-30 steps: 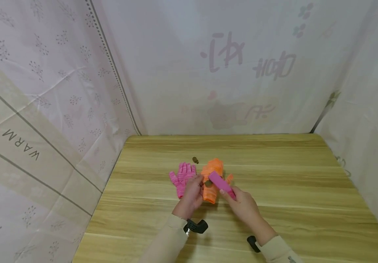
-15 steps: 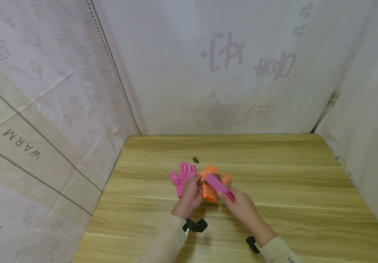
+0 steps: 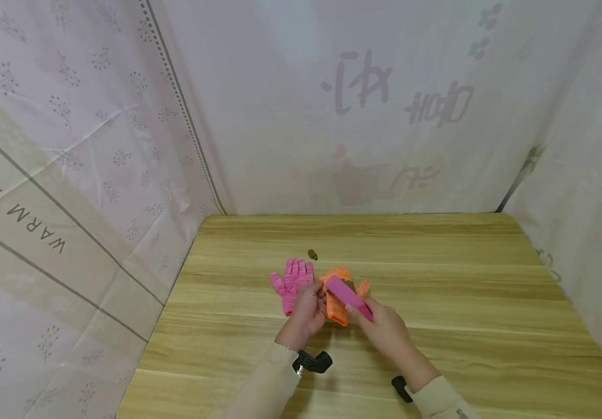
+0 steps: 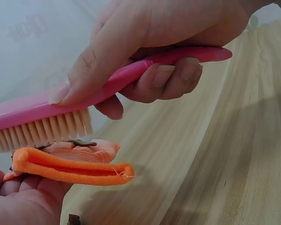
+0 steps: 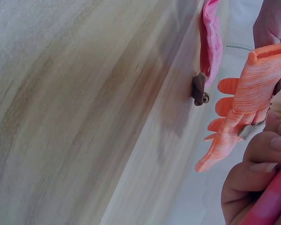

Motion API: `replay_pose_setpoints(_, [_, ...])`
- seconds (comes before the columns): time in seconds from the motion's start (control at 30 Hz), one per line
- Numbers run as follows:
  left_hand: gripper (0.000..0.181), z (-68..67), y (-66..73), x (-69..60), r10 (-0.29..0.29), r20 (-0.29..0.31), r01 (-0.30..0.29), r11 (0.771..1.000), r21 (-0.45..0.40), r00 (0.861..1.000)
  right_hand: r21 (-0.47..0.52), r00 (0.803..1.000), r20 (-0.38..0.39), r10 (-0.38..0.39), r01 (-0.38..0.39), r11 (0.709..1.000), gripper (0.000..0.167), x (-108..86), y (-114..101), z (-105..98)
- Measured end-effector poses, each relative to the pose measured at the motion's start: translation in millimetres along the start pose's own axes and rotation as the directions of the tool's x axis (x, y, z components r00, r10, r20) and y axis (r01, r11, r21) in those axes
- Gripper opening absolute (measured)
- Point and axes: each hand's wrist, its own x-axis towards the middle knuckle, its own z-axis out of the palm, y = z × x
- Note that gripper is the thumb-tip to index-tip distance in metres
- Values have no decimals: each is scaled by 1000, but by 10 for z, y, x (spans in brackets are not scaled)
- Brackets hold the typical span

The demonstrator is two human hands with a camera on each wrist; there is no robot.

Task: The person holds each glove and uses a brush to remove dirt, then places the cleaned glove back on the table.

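My left hand (image 3: 307, 308) holds an orange knitted glove (image 3: 336, 313) up off the table, its fingers beneath it in the left wrist view. Flattened brown, mud-like clumps (image 3: 350, 285) cling to the glove's upper side. Wrapped round the handle of a pink brush (image 4: 126, 77), my right hand (image 3: 385, 329) keeps it over the glove. The pale bristles (image 4: 42, 131) point down at the brown clumps; whether they touch is hard to tell. A pink glove (image 3: 290, 282) lies flat just left of the left hand, partly covered by it.
A small brown lump (image 3: 312, 254) sits on the wooden table (image 3: 437, 262) beyond the gloves; the right wrist view shows this curled brown piece (image 5: 199, 89) near the pink glove. Patterned cloth (image 3: 280, 116) hangs behind the table and at both sides.
The orange glove's far end has dropped and more of the brown clumps show. The brush has shifted slightly left over it. Both hands stay nearly in place; the pink glove has not moved.
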Motion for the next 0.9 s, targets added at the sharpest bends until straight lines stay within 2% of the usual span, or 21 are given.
replay_pose_setpoints(0.27, [13,2,6,-20,-12,-35,13,1000,19,999,-4,999,-10,33,-33,999,45,0,22,-24])
replay_pose_setpoints(0.37, [18,13,13,-33,-13,-10,13,1000,12,1000,-8,999,-15,43,-43,999,45,0,31,-22])
replay_pose_setpoints(0.5, [35,20,24,-49,-15,53,15,1000,15,998,-8,999,-26,45,-46,999,48,1,32,-23])
replay_pose_setpoints(0.67, [43,15,25,-51,-4,82,2,1000,27,997,39,999,-29,33,-31,999,48,-6,10,-7])
replay_pose_setpoints(0.77, [42,22,17,-53,9,68,-11,999,30,998,58,1000,-3,-9,9,998,44,-5,-14,18])
replay_pose_setpoints(0.9, [27,50,7,-49,16,6,-16,1000,18,1000,37,999,24,-37,36,999,43,1,-23,51])
